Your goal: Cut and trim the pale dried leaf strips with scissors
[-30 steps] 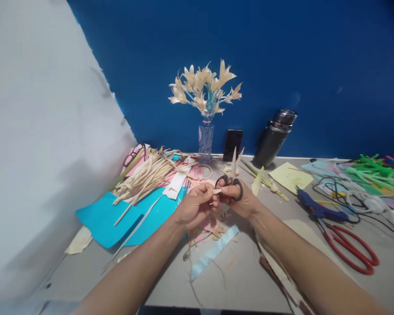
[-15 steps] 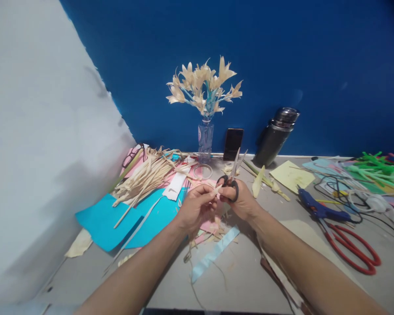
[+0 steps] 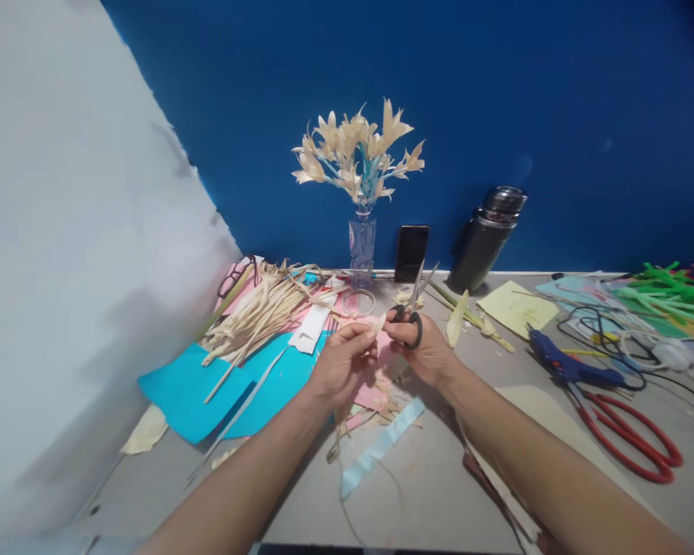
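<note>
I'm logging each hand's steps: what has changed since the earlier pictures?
The small cream papery piece in the left hand has tipped from sideways to upward; the black-handled metal scissors in the right hand lean slightly further right. Nothing visibly released. Unchanged: cream flowers in the clear plastic bottle.

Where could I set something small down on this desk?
One bare patch is the grey tabletop between the light-blue ribbon and right forearm. Another, smaller, lies below the yellow paper, left of the glue gun. It's crowded at back left, dried husks overlapping blue paper, and far right around green pipe cleaners.
</note>
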Demonstrator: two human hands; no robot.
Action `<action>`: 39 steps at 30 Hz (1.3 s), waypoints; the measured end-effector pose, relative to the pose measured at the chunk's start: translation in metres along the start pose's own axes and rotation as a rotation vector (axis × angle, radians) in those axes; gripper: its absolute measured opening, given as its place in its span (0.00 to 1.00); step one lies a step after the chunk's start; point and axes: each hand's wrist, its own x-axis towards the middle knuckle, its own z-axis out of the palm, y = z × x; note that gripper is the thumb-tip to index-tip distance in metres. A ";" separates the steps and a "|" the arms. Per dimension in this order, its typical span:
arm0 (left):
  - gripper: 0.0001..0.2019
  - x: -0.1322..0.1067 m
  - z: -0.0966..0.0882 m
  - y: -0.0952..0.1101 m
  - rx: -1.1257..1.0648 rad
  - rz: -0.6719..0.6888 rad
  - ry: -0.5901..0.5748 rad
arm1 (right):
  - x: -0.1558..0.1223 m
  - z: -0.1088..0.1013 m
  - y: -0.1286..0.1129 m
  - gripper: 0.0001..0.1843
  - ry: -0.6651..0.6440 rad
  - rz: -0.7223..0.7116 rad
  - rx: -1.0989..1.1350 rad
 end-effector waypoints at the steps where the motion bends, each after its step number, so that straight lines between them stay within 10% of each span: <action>1: 0.15 0.001 0.000 -0.001 0.006 0.008 0.001 | 0.000 0.000 0.001 0.18 -0.006 -0.014 -0.032; 20: 0.05 0.000 -0.004 -0.006 0.376 0.351 0.036 | -0.013 0.001 -0.003 0.11 -0.023 -0.319 -0.671; 31: 0.12 -0.004 0.002 0.005 0.042 0.060 -0.030 | -0.008 0.001 -0.003 0.16 0.011 -0.214 -0.432; 39: 0.11 -0.003 0.001 0.006 0.076 0.086 -0.015 | -0.010 0.003 -0.006 0.17 -0.066 -0.145 -0.424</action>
